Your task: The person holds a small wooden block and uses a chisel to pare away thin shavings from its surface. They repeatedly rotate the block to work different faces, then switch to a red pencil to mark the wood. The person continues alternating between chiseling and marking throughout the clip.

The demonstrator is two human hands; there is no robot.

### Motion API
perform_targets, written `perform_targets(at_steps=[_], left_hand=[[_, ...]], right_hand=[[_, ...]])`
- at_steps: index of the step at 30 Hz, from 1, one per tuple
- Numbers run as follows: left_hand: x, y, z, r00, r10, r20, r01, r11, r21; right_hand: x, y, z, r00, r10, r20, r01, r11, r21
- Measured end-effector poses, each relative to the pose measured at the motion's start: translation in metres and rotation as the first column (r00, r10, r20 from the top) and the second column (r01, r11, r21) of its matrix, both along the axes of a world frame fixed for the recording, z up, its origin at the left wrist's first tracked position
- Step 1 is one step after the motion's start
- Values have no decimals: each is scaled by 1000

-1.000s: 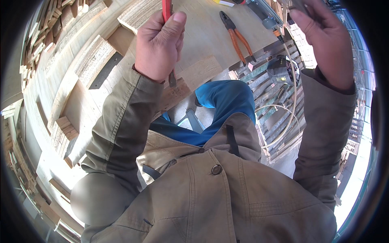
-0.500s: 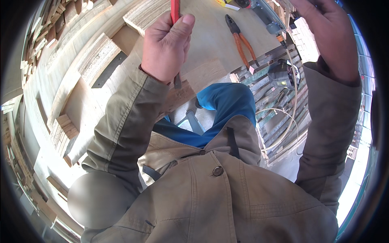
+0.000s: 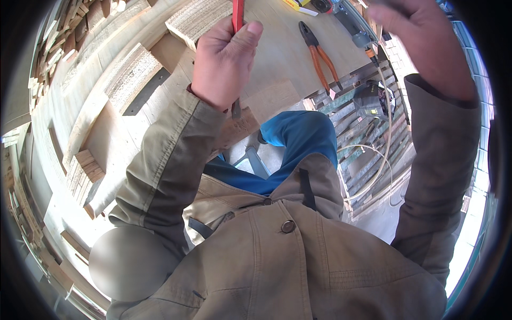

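Observation:
My left hand (image 3: 223, 66) is wrapped round a red bar-like tool (image 3: 238, 15). Its red part rises above the fist past the top edge, and a dark flat metal end shows below, by the edge of the wooden work surface (image 3: 277, 58). My right hand (image 3: 426, 45) is raised at the upper right, smeared by motion. Its fingers run toward the top edge, and whether they hold anything does not show. Between the hands lie pliers (image 3: 318, 57) with orange handles and dark jaws, closer to the left hand.
A grey air tool (image 3: 349, 26) with a pale hose (image 3: 388, 106) lies at the upper right, beside a yellow-and-white item (image 3: 301, 6). Below it stands a slatted wooden pallet (image 3: 368, 138) with a dark device. Wooden blocks (image 3: 130, 74) and boards fill the left. My blue-trousered knee (image 3: 306, 130) is below the surface.
My left hand and the red tool have shifted slightly right. My right hand has moved a little and is more blurred. The pliers have not been touched.

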State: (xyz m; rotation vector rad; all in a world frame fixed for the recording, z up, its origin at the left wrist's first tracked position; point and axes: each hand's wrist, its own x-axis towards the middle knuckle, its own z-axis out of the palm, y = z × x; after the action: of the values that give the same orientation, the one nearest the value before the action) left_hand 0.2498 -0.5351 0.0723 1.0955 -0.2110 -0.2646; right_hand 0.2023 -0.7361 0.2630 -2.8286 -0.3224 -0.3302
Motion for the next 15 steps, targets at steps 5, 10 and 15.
perform_targets(at_steps=[5,10,15], left_hand=[[2,4,-1,998,-36,-48,34,998,-46],[0,3,0,1000,-8,-26,8,1000,-2],[0,3,-2,1000,2,-26,-2,1000,-5]], right_hand=[[10,-2,-1,997,-28,75,24,998,59],[19,-5,1,989,-15,150,-1,994,111],[7,-1,-1,1000,8,-27,-11,993,-120]])
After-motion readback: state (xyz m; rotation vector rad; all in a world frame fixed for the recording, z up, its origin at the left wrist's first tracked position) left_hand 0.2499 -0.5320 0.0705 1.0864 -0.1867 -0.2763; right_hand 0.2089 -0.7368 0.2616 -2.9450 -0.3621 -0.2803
